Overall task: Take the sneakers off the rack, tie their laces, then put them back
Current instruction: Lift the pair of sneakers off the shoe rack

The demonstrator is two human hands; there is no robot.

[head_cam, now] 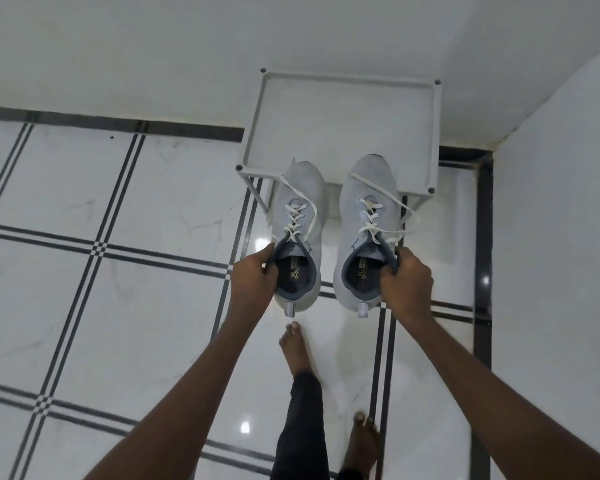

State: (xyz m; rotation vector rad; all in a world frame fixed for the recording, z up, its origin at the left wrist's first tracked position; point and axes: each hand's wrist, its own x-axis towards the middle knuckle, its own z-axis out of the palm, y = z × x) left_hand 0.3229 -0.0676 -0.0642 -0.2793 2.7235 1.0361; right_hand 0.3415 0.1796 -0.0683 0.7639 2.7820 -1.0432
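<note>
While both arms reach forward over the tiled floor, this is what I read from the head camera.

Left hand: my left hand (253, 277) is curled over the left side of the collar of the left sneaker (297, 237), fingers hooked into the opening, gripping it firmly.

Right hand: my right hand (407, 280) is curled the same way over the right side of the collar of the right sneaker (366, 230), fingers tucked inside the opening.

Sneakers: both are pale grey knit with dark grey lining and dark insoles, toes pointing to the far side, heels toward me. They sit side by side but apart, with a gap between them. Their toes overlap the near edge of the rack in this view; I cannot tell whether they touch it or hang above it.

Laces: the white laces (300, 216) on the left sneaker are threaded but untied, loose ends trailing over its toe. Those on the right sneaker trail off its right side, also untied.

Rack: the white shoe rack (343, 109) stands in the far corner against the wall, its top shelf a rimmed tray with round caps at the corners.

Floor: glossy white tiles (146, 188) with dark double lines and a dark border along the walls.

Feet: my bare left foot (297, 348) stands just near of the sneaker heels; the other foot (362, 441) is nearer and blurred.
</note>
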